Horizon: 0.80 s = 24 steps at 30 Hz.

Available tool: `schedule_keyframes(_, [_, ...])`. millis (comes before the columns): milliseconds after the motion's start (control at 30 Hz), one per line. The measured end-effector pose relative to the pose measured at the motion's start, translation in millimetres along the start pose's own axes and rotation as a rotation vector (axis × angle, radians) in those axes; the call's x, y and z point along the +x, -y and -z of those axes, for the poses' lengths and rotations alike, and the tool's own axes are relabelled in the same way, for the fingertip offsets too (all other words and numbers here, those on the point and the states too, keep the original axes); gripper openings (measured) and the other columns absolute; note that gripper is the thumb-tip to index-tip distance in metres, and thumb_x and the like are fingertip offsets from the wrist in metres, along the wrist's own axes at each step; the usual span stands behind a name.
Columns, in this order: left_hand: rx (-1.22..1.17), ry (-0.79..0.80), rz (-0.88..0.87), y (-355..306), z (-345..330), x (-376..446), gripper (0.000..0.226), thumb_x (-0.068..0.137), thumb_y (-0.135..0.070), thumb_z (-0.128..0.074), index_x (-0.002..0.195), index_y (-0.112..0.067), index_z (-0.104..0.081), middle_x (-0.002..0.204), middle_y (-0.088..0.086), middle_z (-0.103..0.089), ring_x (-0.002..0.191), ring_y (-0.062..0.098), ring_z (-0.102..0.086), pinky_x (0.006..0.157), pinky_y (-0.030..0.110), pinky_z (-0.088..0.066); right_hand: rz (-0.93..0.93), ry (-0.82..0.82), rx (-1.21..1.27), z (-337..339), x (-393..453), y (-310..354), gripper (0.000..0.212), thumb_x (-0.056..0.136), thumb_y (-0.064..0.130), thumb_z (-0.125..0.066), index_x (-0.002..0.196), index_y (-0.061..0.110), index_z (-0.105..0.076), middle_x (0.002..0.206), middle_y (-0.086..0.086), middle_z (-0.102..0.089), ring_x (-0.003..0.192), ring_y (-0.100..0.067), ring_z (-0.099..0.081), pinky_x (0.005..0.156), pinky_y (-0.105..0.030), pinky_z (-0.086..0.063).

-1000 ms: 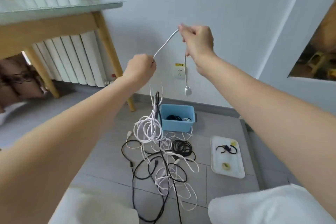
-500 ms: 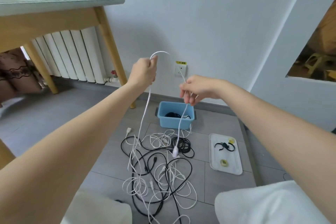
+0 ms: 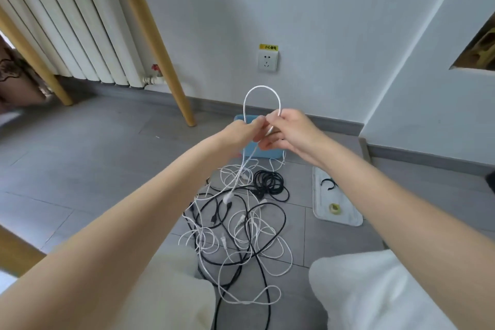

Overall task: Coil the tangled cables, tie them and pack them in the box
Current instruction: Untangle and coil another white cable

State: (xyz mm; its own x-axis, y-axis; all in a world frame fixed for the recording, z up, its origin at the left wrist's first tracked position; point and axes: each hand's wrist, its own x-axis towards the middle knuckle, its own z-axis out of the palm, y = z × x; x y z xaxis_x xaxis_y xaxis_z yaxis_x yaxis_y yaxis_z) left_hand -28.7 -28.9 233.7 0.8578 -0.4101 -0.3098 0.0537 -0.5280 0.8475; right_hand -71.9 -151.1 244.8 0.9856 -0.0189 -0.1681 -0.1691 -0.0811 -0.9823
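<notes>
A white cable (image 3: 261, 89) arches in a loop above my two hands, which meet in front of me. My left hand (image 3: 241, 132) pinches one side of the loop and my right hand (image 3: 290, 130) pinches the other. The cable's tail drops to its plug among a tangle of white and black cables (image 3: 238, 225) on the grey floor. A coiled black cable (image 3: 269, 182) lies beside the tangle. The blue box (image 3: 263, 153) stands behind my hands, mostly hidden by them.
A white tray (image 3: 345, 218) with a black tie and a small tape roll lies right of the cables. Wooden table legs (image 3: 171, 72) and a radiator (image 3: 80, 35) stand at the left. A wall socket (image 3: 267, 60) is straight ahead. My knees fill the bottom.
My hands came down and together, bending the white cable into a closed loop. My head tilted down, so the table top left the view.
</notes>
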Motion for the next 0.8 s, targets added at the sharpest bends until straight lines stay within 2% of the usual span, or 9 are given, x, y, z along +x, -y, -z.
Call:
schedule_keyframes(67, [-0.114, 0.113, 0.054, 3, 3, 0, 0.037, 0.097, -0.042, -0.040, 0.075, -0.014, -0.050, 0.076, 0.001, -0.047, 0.078, 0.017, -0.048, 0.077, 0.029, -0.042, -0.004, 0.041, 0.046, -1, 0, -6, 0.021, 0.099, 0.009, -0.038, 0.091, 0.000, -0.054, 0.075, -0.016, -0.064, 0.055, -0.018, -0.064, 0.060, -0.026, -0.058])
schedule_keyframes(200, [-0.327, 0.116, -0.135, -9, 4, -8, 0.038, 0.100, -0.032, -0.039, 0.072, -0.013, -0.058, 0.057, -0.001, -0.061, 0.067, 0.019, -0.062, 0.080, 0.030, -0.050, 0.056, 0.056, 0.295, -1, 1, 3, 0.017, 0.097, 0.005, -0.044, 0.084, 0.002, -0.055, 0.072, -0.013, -0.066, 0.059, -0.019, -0.068, 0.061, -0.029, -0.058])
schedule_keyframes(333, [-0.198, 0.085, -0.200, -9, 3, -16, 0.043, 0.100, -0.036, -0.035, 0.074, -0.013, -0.059, 0.044, -0.009, -0.044, 0.044, 0.007, -0.038, 0.052, 0.018, -0.039, 0.110, -0.174, 0.317, 25, 7, 11, 0.008, 0.092, -0.001, -0.050, 0.088, 0.003, -0.056, 0.083, -0.014, -0.066, 0.061, -0.013, -0.066, 0.066, -0.026, -0.058])
schedule_keyframes(400, [-0.216, 0.142, -0.221, -8, 0, -19, 0.043, 0.102, -0.031, -0.033, 0.068, -0.012, -0.052, 0.041, -0.014, -0.029, 0.040, 0.004, -0.023, 0.041, 0.014, -0.023, 0.110, -0.293, -0.110, 44, 9, 5, 0.018, 0.087, 0.000, -0.058, 0.104, 0.006, -0.055, 0.107, -0.015, -0.065, 0.077, -0.015, -0.066, 0.077, -0.029, -0.056])
schedule_keyframes(467, [-0.244, 0.162, -0.239, -14, -4, -21, 0.042, 0.102, -0.028, -0.032, 0.066, -0.013, -0.046, 0.041, -0.015, -0.023, 0.039, 0.003, -0.017, 0.039, 0.014, -0.016, 0.188, -0.126, -0.605, 48, 4, 0, 0.049, 0.082, 0.002, -0.066, 0.125, 0.014, -0.048, 0.129, -0.004, -0.053, 0.103, -0.015, -0.057, 0.090, -0.028, -0.048])
schedule_keyframes(567, [-0.266, 0.227, -0.278, -27, -6, -22, 0.041, 0.103, -0.028, -0.031, 0.066, -0.014, -0.044, 0.044, -0.012, -0.022, 0.038, 0.003, -0.015, 0.037, 0.014, -0.014, 0.279, 0.074, -0.634, 30, -5, -1, 0.022, 0.089, -0.004, -0.052, 0.095, 0.016, -0.057, 0.094, 0.006, -0.060, 0.089, -0.006, -0.054, 0.085, -0.023, -0.041])
schedule_keyframes(633, [-0.291, 0.246, -0.292, -31, -7, -23, 0.042, 0.103, -0.030, -0.031, 0.066, -0.014, -0.044, 0.048, -0.008, -0.022, 0.038, 0.003, -0.015, 0.036, 0.013, -0.014, 0.286, -0.043, -0.511, 29, -4, 2, 0.037, 0.094, -0.003, -0.037, 0.068, 0.019, -0.052, 0.064, 0.007, -0.056, 0.064, -0.010, -0.054, 0.074, -0.032, -0.042])
schedule_keyframes(700, [-0.273, 0.229, -0.302, -31, -10, -22, 0.042, 0.102, -0.031, -0.032, 0.066, -0.014, -0.046, 0.047, -0.009, -0.022, 0.038, 0.004, -0.015, 0.035, 0.014, -0.015, 0.231, -0.218, -0.316, 38, -4, 7, 0.037, 0.097, 0.003, -0.031, 0.068, 0.017, -0.051, 0.054, 0.000, -0.049, 0.046, -0.012, -0.049, 0.061, -0.035, -0.045])
schedule_keyframes(800, [-0.130, 0.228, -0.288, -25, -18, -21, 0.046, 0.101, -0.032, -0.034, 0.062, -0.013, -0.045, 0.043, -0.010, -0.025, 0.037, 0.004, -0.018, 0.036, 0.014, -0.017, 0.183, -0.641, 0.059, 68, -6, 20, 0.033, 0.094, 0.005, -0.027, 0.067, 0.016, -0.043, 0.045, 0.003, -0.031, 0.030, -0.005, -0.025, 0.037, -0.018, -0.028])
